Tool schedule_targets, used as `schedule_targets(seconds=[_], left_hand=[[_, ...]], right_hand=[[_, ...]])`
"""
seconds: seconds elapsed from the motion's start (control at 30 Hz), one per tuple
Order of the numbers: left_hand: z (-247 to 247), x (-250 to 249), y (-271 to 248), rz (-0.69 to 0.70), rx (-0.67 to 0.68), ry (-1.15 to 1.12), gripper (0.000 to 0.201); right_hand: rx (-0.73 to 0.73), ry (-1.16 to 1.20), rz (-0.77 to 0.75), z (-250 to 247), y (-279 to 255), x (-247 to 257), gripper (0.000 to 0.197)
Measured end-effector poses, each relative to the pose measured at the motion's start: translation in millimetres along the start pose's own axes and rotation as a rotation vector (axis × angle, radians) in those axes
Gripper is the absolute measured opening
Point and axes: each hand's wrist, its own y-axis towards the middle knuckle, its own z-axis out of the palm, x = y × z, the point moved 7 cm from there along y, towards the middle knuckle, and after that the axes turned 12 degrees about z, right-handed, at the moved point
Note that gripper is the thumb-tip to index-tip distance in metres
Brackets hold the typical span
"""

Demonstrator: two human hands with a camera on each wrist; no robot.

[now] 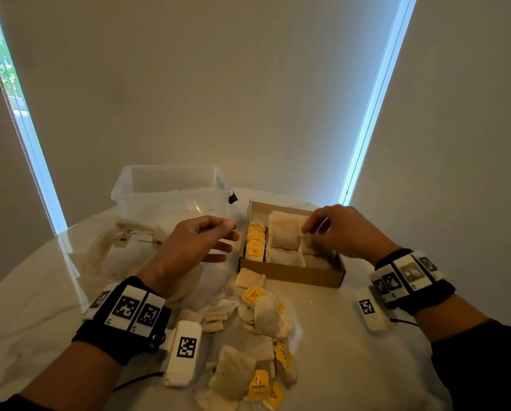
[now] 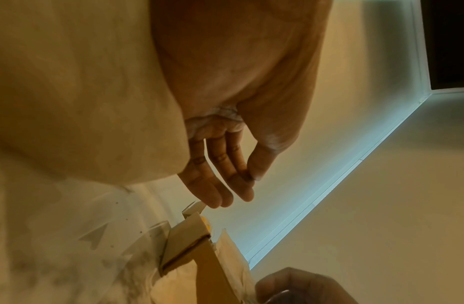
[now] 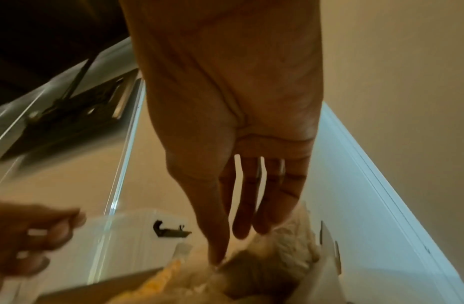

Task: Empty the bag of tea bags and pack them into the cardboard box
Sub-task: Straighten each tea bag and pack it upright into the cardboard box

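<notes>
The brown cardboard box (image 1: 292, 272) lies on the white table, right of centre, and is packed with beige tea bags (image 1: 283, 232) and a row of yellow tags (image 1: 255, 241) along its left side. My right hand (image 1: 310, 235) is over the box, its straight fingers (image 3: 241, 216) and thumb touching the tea bags (image 3: 285, 246) inside. Just left of the box hovers my left hand (image 1: 230, 238), its fingers (image 2: 212, 191) straight and holding nothing. A pile of loose tea bags (image 1: 260, 321) lies in front of the box. The limp beige bag (image 1: 109, 256) lies at the left.
A clear plastic tub (image 1: 171, 188) stands behind the bag and left of the box. The table's curved glass edge (image 1: 70, 256) runs past the bag at the left. A wall and window blinds stand close behind the table.
</notes>
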Motion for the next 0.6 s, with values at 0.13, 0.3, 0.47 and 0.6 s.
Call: schedule_targets(seconds=[0.13,0.3,0.47,0.6], left_hand=[[-0.9,-1.2,-1.1,-0.003,-0.004,-0.002,0.024],[-0.1,0.5,-0.6,-0.006,0.010,0.005,0.025],[-0.4,0.0,-0.7,-0.006,0.008,0.000,0.025],[-0.2,0.9,-0.8,-0.006,0.014,-0.007,0.024]], right_hand=[[0.071,-0.181,0.000,13.6,8.5,2.6,0.022],[0.016,-0.162,-0.097,15.1,7.5,29.2,0.017],[0.027,-0.336,-0.237,38.2,8.8,54.3,0.021],[0.019,-0.393,-0.272,45.0,11.1,59.2,0.023]])
